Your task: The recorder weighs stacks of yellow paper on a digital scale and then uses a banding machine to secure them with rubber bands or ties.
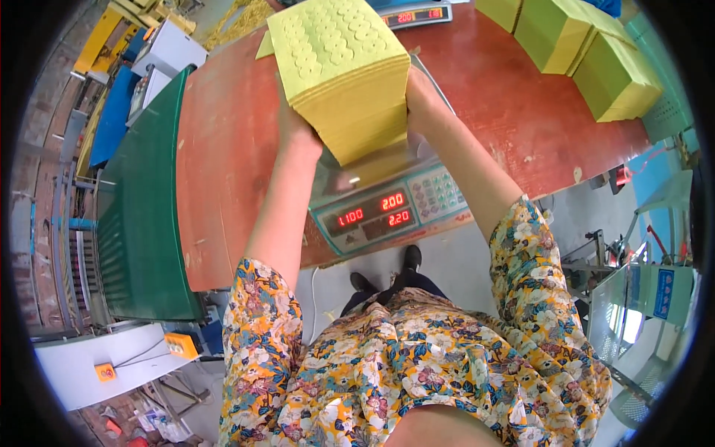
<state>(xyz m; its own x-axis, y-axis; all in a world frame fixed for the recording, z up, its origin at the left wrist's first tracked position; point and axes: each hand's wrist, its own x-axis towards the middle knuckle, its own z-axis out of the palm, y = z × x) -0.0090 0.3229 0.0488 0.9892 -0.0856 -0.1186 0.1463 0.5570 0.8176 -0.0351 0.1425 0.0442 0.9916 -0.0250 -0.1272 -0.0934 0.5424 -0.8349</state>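
Note:
A tall stack of yellow paper [357,112], with rows of punched coin-like shapes on its top sheet, is gripped between my two hands. My left hand [299,128] presses on its left side and my right hand [423,98] on its right side; most fingers are hidden by the paper. The stack is over the pan of a digital scale [376,214] with lit red figures and a keypad. Whether its underside touches the pan, I cannot tell.
The scale stands at the near edge of a red table [231,171]. More yellow paper stacks [614,86] stand at the far right. A second scale display [417,16] is at the far side. To the left are a green surface [141,208] and a white machine [170,48].

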